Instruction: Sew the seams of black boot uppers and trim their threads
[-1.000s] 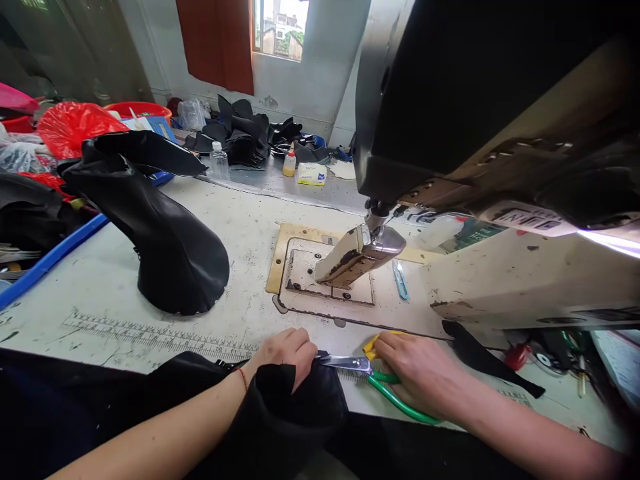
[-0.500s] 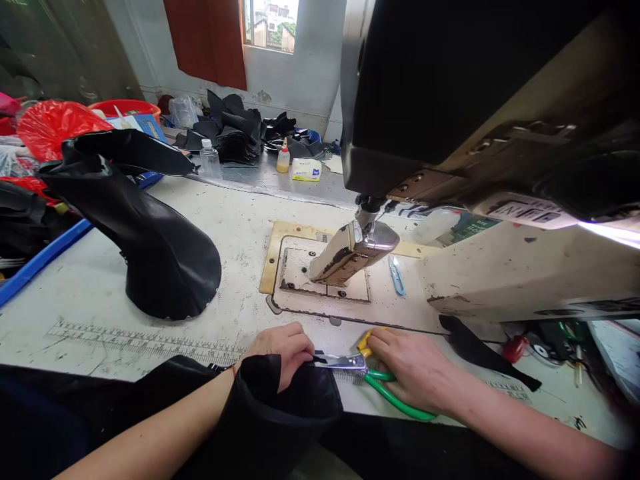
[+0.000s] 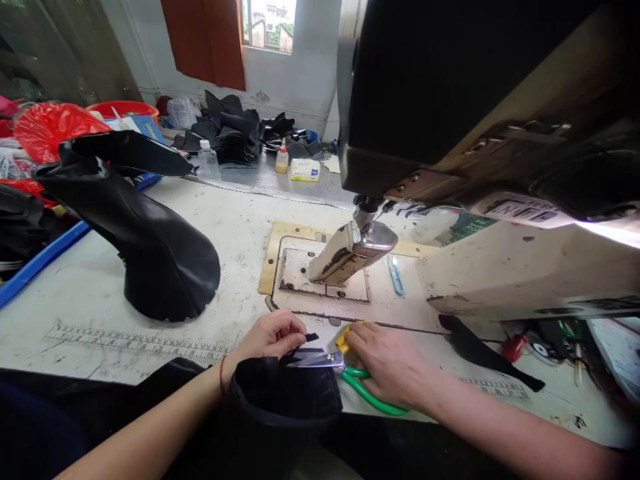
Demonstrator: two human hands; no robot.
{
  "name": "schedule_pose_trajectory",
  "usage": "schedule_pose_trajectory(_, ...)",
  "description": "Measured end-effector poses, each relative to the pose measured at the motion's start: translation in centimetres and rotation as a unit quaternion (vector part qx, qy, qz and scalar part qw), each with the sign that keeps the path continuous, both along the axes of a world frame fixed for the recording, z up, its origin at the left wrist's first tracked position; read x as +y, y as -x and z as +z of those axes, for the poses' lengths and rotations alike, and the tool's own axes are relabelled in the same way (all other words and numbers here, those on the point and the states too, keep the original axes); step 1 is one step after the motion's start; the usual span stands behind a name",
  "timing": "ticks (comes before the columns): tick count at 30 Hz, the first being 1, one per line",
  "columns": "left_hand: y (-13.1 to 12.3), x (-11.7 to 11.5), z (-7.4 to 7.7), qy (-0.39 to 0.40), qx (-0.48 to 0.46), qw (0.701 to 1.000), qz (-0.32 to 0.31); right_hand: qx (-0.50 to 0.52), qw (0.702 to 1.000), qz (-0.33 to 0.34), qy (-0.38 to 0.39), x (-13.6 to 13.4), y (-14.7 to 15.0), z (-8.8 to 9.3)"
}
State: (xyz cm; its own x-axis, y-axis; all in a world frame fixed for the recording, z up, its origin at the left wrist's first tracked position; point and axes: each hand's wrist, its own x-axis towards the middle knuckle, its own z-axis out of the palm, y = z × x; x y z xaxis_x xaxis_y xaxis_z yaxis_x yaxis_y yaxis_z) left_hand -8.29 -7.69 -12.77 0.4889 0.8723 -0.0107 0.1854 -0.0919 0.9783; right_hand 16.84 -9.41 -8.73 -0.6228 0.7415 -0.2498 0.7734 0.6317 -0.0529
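— Scissors (image 3: 316, 360), head view. Who is holding them?

— Right hand (image 3: 385, 363) is gripping them, fingers curled shut around the green and yellow loops. The blades are lying low over the near edge of the table (image 3: 240, 213), tips pointing left and looking nearly together.

— And the other hand?

— Left hand (image 3: 273, 333) is pinching a thin black strip (image 3: 306, 339), thumb and fingertips clamped on it. It is holding the strip just above the black leather piece (image 3: 287, 393), which is bunching under that wrist.

— Why held like that?

— Probably the pinch is keeping the strip taut and raised, so the blades are meeting it and not the leather below. Whether steel is touching strip, I cannot tell.

— And the leather piece?

— It is hanging half off the near edge. My guess is that this is keeping the hands working close to the body and clear of the sewing machine (image 3: 475, 133).

— Containers?

— Red basin (image 3: 125, 109), far left, is holding something pale, too small to name. Blue tray (image 3: 45, 257) is running along the left side with dark material sitting in it. Clear bottle (image 3: 207, 159) and small yellowish bottle (image 3: 283, 159) are standing by the pile of black pieces (image 3: 235, 133). Their contents are not readable.

— Anything else?

— Black boot upper (image 3: 160, 253) is standing upright, well apart from both hands. Blue snips (image 3: 396, 275) are lying just beside the machine's foot.
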Motion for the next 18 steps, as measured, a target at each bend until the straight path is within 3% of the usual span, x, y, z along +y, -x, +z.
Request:
schedule_pose_trajectory(4, -0.1, 0.2, 0.1, 0.064, -0.072, 0.995, 0.039, -0.011, 0.999, 0.039, -0.012, -0.1, 1.8, -0.8)
schedule_pose_trajectory(9, 0.0, 0.6, 0.4, 0.147, -0.19, 0.966, 0.091, -0.014, 0.999, 0.048, -0.007, 0.0, 1.8, -0.6)
schedule_pose_trajectory(14, 0.0, 0.8, 0.7, 0.162, -0.226, 0.955, 0.105, -0.002, 0.998, 0.046, -0.042, 0.4, 3.1, -0.2)
schedule_pose_trajectory(18, 0.0, 0.8, 0.8, 0.191, -0.294, 0.928, 0.125, 0.018, 0.991, 0.103, -0.083, 0.6, 3.9, -1.2)
